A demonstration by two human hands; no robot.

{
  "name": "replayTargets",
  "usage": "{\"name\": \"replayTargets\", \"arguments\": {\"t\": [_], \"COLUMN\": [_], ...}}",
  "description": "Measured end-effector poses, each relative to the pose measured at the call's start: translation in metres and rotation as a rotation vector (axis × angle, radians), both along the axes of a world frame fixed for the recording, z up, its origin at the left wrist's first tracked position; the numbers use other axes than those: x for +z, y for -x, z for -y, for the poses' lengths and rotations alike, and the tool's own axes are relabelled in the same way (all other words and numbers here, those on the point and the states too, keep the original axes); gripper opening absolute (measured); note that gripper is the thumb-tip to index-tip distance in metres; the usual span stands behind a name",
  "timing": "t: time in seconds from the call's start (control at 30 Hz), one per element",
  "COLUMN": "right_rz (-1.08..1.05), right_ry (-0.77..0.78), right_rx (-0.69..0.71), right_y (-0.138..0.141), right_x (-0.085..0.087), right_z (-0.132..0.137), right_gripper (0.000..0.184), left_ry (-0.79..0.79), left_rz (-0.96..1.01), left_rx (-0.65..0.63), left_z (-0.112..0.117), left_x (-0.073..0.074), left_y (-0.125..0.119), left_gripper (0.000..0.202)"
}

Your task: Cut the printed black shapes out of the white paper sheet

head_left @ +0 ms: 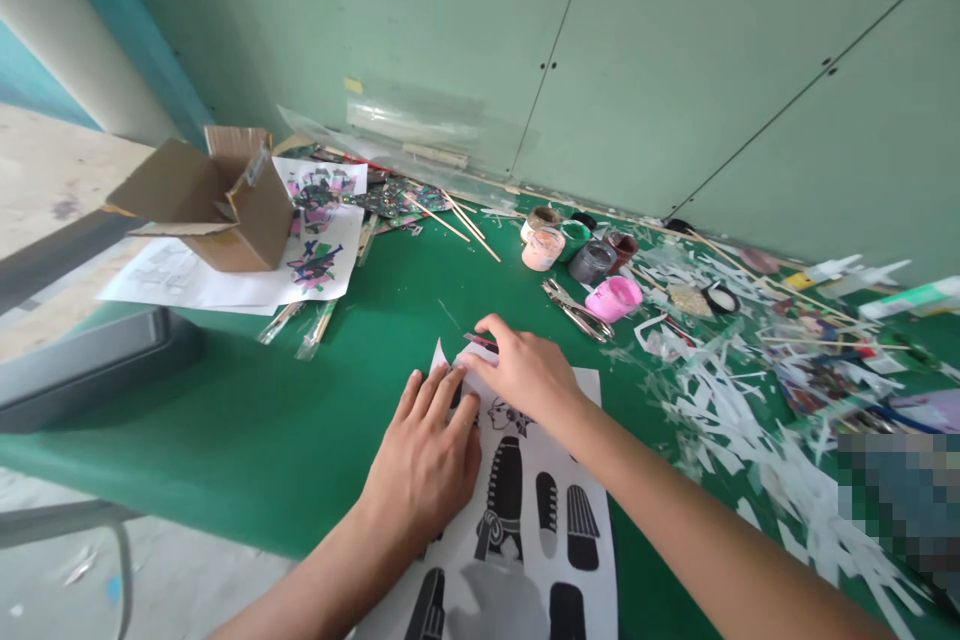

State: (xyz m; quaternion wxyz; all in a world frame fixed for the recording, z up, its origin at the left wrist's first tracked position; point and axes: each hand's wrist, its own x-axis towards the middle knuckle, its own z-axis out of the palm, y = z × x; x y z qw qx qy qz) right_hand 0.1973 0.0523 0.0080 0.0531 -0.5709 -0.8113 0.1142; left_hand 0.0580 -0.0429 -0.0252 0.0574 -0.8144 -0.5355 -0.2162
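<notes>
A white sheet of paper (536, 560) printed with black figure parts, among them a head in profile and a long laced shape, lies on the green table in front of me. My left hand (424, 450) rests flat on its left side, fingers stretched toward the far edge. At that far edge my right hand (525, 370) is bent over the sheet, thumb and forefinger closing together. A thin dark reddish thing (481, 343) shows between them, too small to name. Beside the left fingertips a corner of the paper stands up.
Beyond my hands are pliers (577, 310), a pink paint jar (613, 298) and several other jars. White paper scraps (727, 410) are heaped right, near glue tubes (825, 270). Left stand an open cardboard box (255, 220) on printed sheets and a grey object (90, 365). Thin sticks (465, 220) lie behind.
</notes>
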Motion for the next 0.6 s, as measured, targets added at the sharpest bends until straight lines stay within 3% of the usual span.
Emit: {"name": "replayTargets", "arguments": {"t": [0.23, 0.43, 0.6], "right_rz": [0.015, 0.069, 0.055], "right_ry": [-0.005, -0.145, -0.158], "right_rx": [-0.071, -0.027, -0.044], "right_y": [0.007, 0.004, 0.005], "right_x": [-0.005, -0.017, -0.020], "right_z": [-0.005, 0.003, 0.007], "right_gripper": [0.022, 0.030, 0.028], "left_ry": [-0.025, -0.038, -0.062], "left_rz": [0.017, 0.033, 0.035], "left_rx": [0.005, 0.047, 0.078], "left_z": [0.000, 0.001, 0.002], "left_x": [0.002, 0.001, -0.002], "left_y": [0.000, 0.001, 0.001], "left_gripper": [0.024, 0.031, 0.032]}}
